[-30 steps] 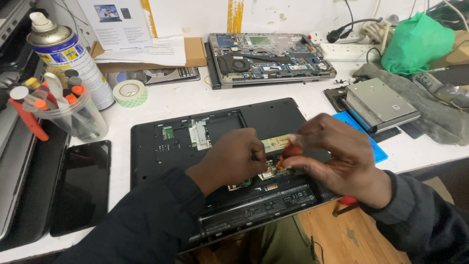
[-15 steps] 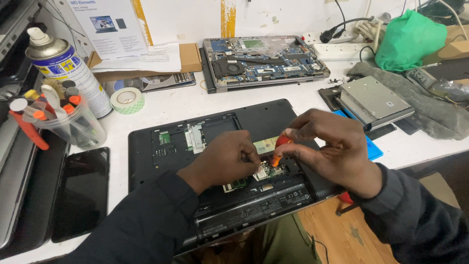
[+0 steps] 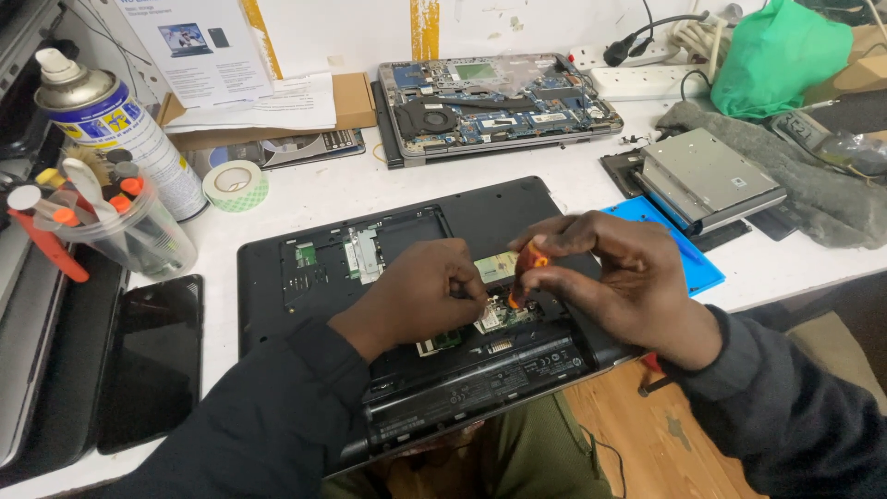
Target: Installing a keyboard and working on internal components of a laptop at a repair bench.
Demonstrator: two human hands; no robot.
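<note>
A black laptop [image 3: 305, 286] lies upside down on the white table with its bottom panel off and green circuit boards exposed. My right hand [image 3: 619, 277] pinches a small orange-handled screwdriver [image 3: 528, 268], tip down over the open compartment. My left hand [image 3: 420, 296] is curled into a loose fist pressed on the laptop's inside beside the screwdriver tip; what its fingertips touch is hidden. Both dark sleeves reach in from the bottom edge.
A second opened laptop [image 3: 499, 102] lies at the back. A silver drive [image 3: 707, 180] and blue mat [image 3: 679, 254] sit right, a green bag [image 3: 781, 55] behind. Left: spray can [image 3: 125, 125], cup of tools [image 3: 129, 222], tape roll [image 3: 236, 185], black tablet [image 3: 152, 356].
The view has shifted slightly; both hands stay over the same spot in the laptop, with the right hand's fingers turning a little around the screwdriver handle.
</note>
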